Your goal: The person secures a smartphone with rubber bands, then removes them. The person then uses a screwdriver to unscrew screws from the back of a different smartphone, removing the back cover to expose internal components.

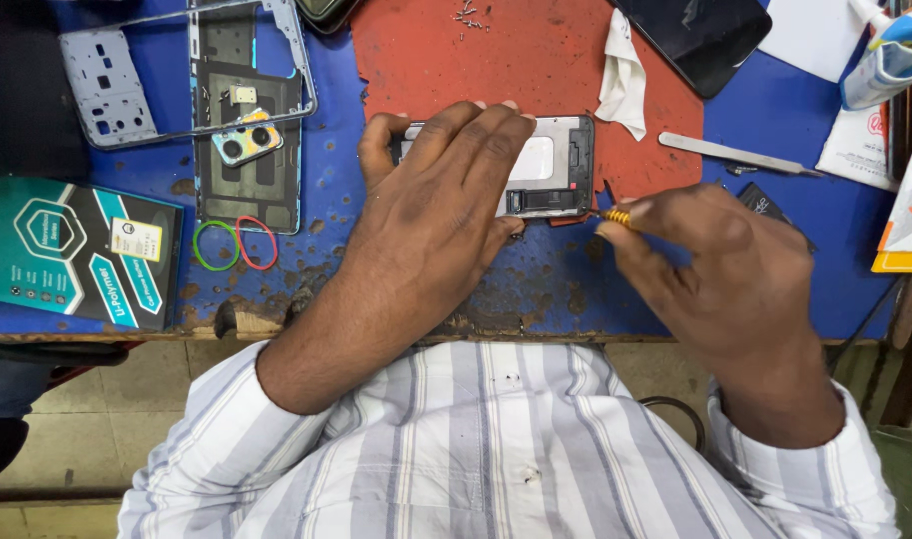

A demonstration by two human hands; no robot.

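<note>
While left hand covers phone, tweezers lie nearby.

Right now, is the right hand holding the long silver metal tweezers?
No: the right hand grips an orange-tipped screwdriver; the silver tweezers lie untouched on the blue table.

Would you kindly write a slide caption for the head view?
Left hand steadies an opened phone on a red mat while the right hand applies a yellow-tipped screwdriver.

A flat teal box with a pale label lies far left of the hands. A dark glass screen rests above the right hand; white and orange packages stand beyond it.
</note>
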